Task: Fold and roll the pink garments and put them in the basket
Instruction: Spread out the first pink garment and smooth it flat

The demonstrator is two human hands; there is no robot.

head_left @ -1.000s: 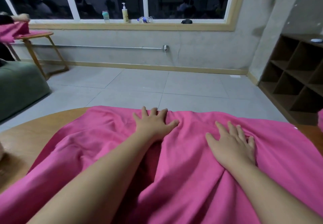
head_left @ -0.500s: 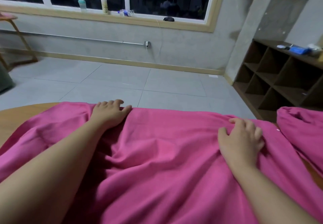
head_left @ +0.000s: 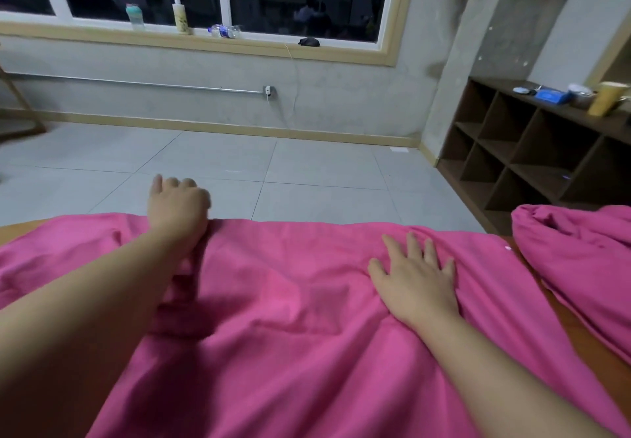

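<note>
Spreading a pink garment (head_left: 290, 301) lengthwise across the table: right hand (head_left: 415, 279) flat-fingered on it, left hand (head_left: 177, 207) curled at its far edge, grip unclear

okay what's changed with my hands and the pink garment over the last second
The left hand slid out to the far edge of the pink garment, fingers now curled there. The right hand, bunching fabric half a second ago, lies flat and spread again. The view swung right, revealing a second pink garment. The first remains spread over the wooden table.
</note>
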